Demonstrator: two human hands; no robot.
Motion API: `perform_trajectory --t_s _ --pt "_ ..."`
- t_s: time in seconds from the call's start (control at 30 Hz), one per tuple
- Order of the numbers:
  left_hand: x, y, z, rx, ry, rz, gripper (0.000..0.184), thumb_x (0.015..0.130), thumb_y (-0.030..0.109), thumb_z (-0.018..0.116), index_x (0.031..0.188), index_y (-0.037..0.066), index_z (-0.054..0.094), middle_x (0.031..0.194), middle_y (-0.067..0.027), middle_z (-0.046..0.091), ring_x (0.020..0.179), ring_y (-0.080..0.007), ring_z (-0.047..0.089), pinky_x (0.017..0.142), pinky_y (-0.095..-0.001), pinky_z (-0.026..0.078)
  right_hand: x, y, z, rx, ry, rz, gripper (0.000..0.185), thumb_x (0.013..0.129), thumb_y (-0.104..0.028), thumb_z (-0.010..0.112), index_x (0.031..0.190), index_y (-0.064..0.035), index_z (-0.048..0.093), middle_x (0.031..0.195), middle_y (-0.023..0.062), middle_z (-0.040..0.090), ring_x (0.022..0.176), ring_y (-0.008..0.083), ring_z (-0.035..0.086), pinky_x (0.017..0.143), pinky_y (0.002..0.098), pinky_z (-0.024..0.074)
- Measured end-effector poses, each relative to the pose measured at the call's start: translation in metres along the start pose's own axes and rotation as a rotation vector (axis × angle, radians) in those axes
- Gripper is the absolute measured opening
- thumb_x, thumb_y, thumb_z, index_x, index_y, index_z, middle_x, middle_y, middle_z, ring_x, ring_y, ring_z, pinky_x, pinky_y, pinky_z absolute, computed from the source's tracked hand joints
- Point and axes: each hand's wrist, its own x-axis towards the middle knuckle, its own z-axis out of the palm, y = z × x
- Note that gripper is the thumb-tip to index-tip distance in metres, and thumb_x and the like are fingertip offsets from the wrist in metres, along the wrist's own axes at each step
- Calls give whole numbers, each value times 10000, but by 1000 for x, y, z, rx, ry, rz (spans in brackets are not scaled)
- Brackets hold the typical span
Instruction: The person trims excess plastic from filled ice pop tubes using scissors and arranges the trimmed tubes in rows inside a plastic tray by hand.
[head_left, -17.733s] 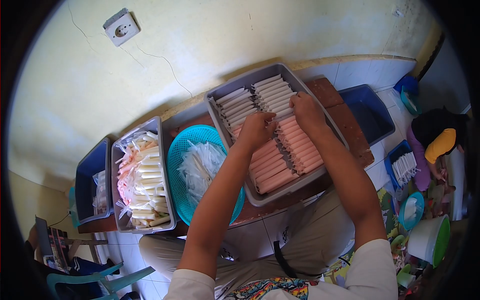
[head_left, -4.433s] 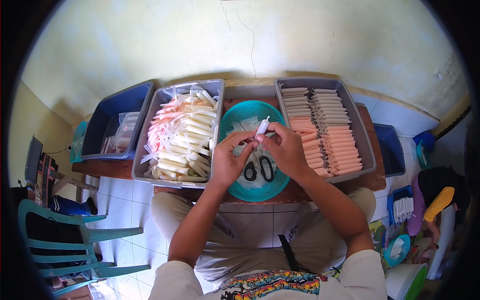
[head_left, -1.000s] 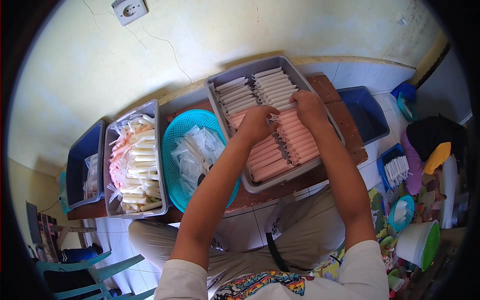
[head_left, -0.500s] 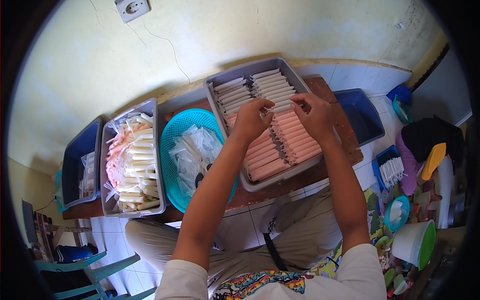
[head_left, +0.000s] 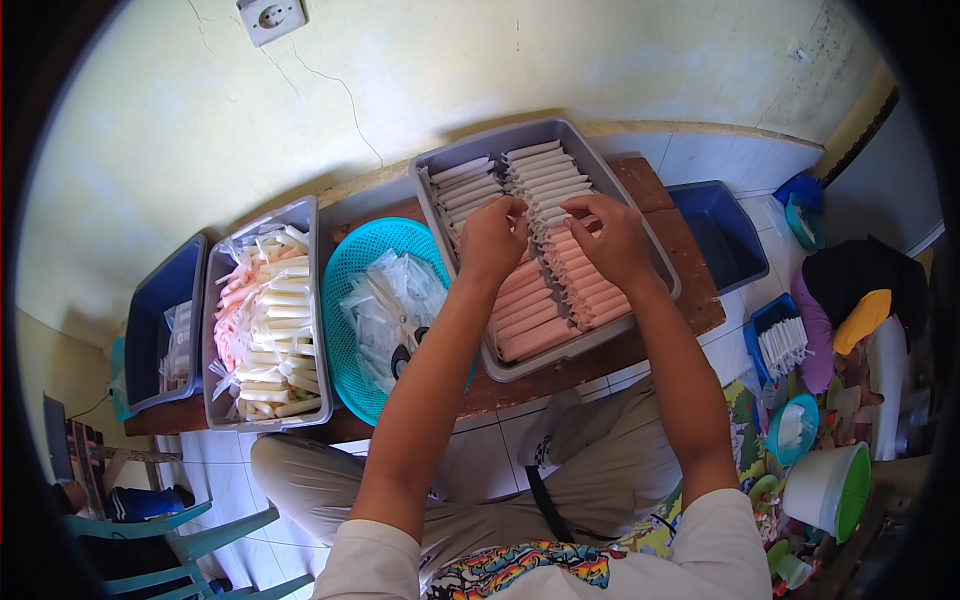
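Both of my hands are over a grey tray (head_left: 497,370) holding two columns of filled plastic tubes with knotted ends. White tubes (head_left: 545,168) lie toward the far end and pink tubes (head_left: 527,327) toward the near end. My left hand (head_left: 492,240) is above the left column, thumb and fingers pinched together near the middle line of knots. Across from it, my right hand (head_left: 615,243) is curled over the right column, its fingertips also drawn in. Whatever small thing is in either pinch cannot be made out. The hands do not touch each other.
Left of the tray, a turquoise basket (head_left: 340,290) holds clear plastic bags (head_left: 385,330) and scissors (head_left: 405,340). Beyond stand a grey bin (head_left: 213,405) of yellow and pink tubes and a dark blue bin (head_left: 140,340). A person (head_left: 850,290) sits at the right.
Both hands have moved slightly left and down over the tray, and the fingertips of the right hand are lower among the tubes. The tray contents look the same.
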Motion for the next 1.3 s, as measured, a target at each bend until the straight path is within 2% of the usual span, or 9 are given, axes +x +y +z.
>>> perform_trajectory --t_s 0.13,0.4,0.5,0.6,0.8,0.83,1.07,1.2,1.3 --pt "-3 -3 0 78 6 -3 207 881 74 753 1081 38 794 1019 -149 801 882 -276 781 821 -396 612 -2 2 1 -19 -25 9 249 896 -57 793 1143 -35 771 1071 153 783 948 262 788 804 363 650" --pt "-6 -6 -1 241 -109 -119 270 878 62 700 1130 64 796 1130 -172 788 1067 -361 749 966 -449 585 -3 8 7 -14 -100 7 273 882 -63 799 1150 -20 764 1074 175 778 973 307 779 860 390 631" --pt "-7 -1 -3 282 -126 -137 277 872 58 713 1133 76 803 1148 -168 788 1086 -366 746 961 -450 590 -3 11 7 -67 -124 -17 293 868 -55 800 1157 -20 764 1077 183 774 981 325 768 890 405 614" --pt "-8 2 -5 283 -182 -189 289 834 11 715 1098 82 807 1145 -181 766 1094 -393 729 960 -493 574 -4 11 8 -93 -189 -32 337 865 -32 812 1198 -29 762 1119 156 773 1003 270 772 826 360 657" --pt "-7 3 -6 338 -244 -203 292 823 23 750 1097 103 810 1148 -175 783 1094 -366 748 959 -482 582 -2 7 8 -120 -303 -20 322 860 -37 808 1181 -36 773 1107 174 777 964 297 761 837 399 622" --pt "-7 5 -7 340 -243 -204 292 823 23 750 1097 103 810 1148 -175 783 1094 -366 748 959 -482 582 1 4 10 -142 -369 11 289 855 -66 807 1141 -38 784 1096 174 778 983 319 759 881 418 606" --pt "-10 2 -6 533 -250 -124 205 861 91 751 1050 114 827 1114 -167 780 1063 -371 749 910 -489 603 14 15 47 -364 -508 -47 266 877 -122 770 1137 -117 821 1058 180 784 1053 348 754 955 457 588" --pt "-10 2 -6 626 -229 -127 145 863 148 790 986 71 804 1089 -176 769 1053 -378 748 889 -480 609 25 15 63 -446 -544 -105 216 884 -134 745 1083 -131 829 1044 187 783 1047 363 756 929 472 599" --pt "-14 -1 -4 653 -163 -70 178 868 189 814 967 44 788 1057 -180 768 1047 -382 750 881 -481 612 31 7 67 -534 -700 -47 167 893 -141 717 1021 -122 822 1049 189 779 1027 378 759 894 483 610"
